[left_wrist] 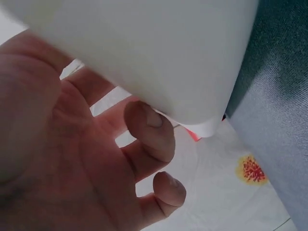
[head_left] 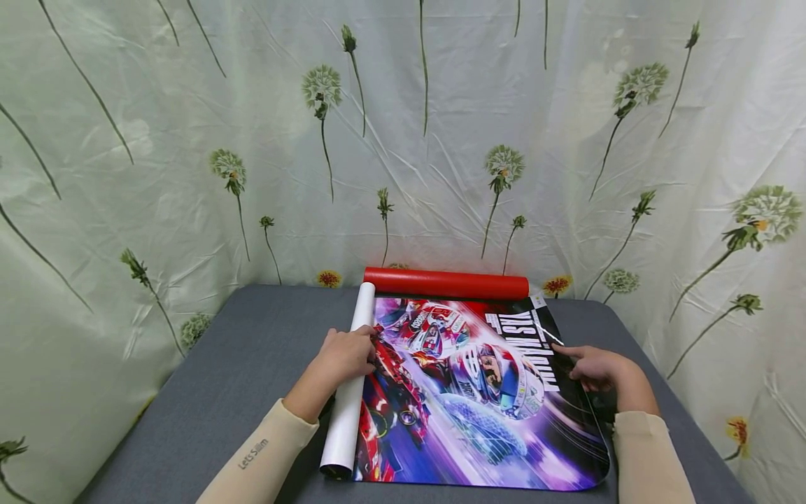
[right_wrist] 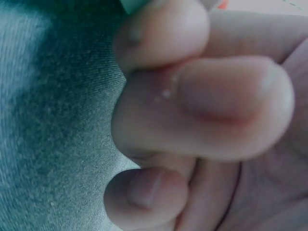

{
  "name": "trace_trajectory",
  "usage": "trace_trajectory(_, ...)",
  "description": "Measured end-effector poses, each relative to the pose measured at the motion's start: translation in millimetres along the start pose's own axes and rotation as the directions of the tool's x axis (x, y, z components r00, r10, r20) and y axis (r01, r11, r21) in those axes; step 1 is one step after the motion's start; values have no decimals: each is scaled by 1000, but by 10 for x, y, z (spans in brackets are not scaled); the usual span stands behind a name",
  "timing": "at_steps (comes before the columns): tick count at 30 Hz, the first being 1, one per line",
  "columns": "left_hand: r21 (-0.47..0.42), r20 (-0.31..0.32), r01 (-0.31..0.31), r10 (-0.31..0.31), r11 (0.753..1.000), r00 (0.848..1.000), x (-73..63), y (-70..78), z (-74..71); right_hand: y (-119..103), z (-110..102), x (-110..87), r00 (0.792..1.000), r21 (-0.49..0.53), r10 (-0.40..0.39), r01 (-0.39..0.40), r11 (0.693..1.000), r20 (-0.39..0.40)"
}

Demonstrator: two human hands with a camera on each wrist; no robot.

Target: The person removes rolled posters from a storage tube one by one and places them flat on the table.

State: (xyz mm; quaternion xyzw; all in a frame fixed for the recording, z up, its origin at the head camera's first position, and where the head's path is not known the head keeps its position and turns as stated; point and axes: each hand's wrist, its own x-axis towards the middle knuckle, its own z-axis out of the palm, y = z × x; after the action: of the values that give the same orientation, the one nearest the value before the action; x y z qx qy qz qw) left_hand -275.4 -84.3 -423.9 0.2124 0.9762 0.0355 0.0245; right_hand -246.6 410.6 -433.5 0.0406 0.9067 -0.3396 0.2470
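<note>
A glossy racing poster [head_left: 466, 399] with helmets, red cars and white lettering lies partly unrolled on the grey table. Its left side is still wound into a white roll [head_left: 345, 420]. My left hand [head_left: 343, 357] grips this roll near its middle, fingertips over its inner side. In the left wrist view, curled fingers [left_wrist: 150, 132] stand close along the white back of the paper. At the poster's right edge, my right hand [head_left: 601, 371] presses with a straight index finger beside the lettering. Its other fingers [right_wrist: 207, 106] bend inward, with no paper showing between them in the right wrist view.
A red tube [head_left: 447, 283] lies across the table behind the poster's far edge. The grey cloth-covered table [head_left: 252, 378] extends to both sides. Behind it hangs a pale curtain [head_left: 415, 168] printed with dandelions.
</note>
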Motion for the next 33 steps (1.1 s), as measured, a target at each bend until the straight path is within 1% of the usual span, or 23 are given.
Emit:
trace_trajectory(3, 15, -18, -5, 6, 1000, 1000, 11, 3, -1, 8, -10, -3, 1000, -13, -3, 3, 1000, -2)
trace_trajectory(7, 33, -46, -33, 34, 999, 998, 16, -4, -2, 20, -26, -1, 1000, -29, 2, -2, 1000, -5)
trace_trajectory(9, 28, -41, -39, 40, 999, 998, 10, -9, -6, 23, -32, -1, 1000, -38, 3, -4, 999, -7)
trace_trajectory(13, 5, -7, -39, 39, 999, 999, -5, -16, -17, 28, -38, 0, 1000, -45, 1, -2, 999, -10)
trace_trajectory(16, -6, 7, -42, 42, 999, 999, -16, -15, -23, 35, -38, 2, 1000, -43, 1, -2, 999, -12)
trace_trajectory(21, -18, 10, -26, 27, 999, 1000, -22, 4, -36, 45, -37, 7, 1000, -37, 7, -8, 999, -14)
trace_trajectory(25, -10, 9, -8, 8, 1000, 1000, -27, 17, -44, 57, -38, 13, 1000, -40, 14, -14, 999, -16)
trace_trajectory(29, -5, -6, -19, 19, 1000, 1000, -47, 8, -54, 76, -41, 15, 1000, -30, 16, -16, 999, -18)
trace_trajectory(33, 4, 4, -34, 34, 999, 999, -76, -8, -62, 94, -46, 5, 1000, -16, 11, -11, 1000, -18)
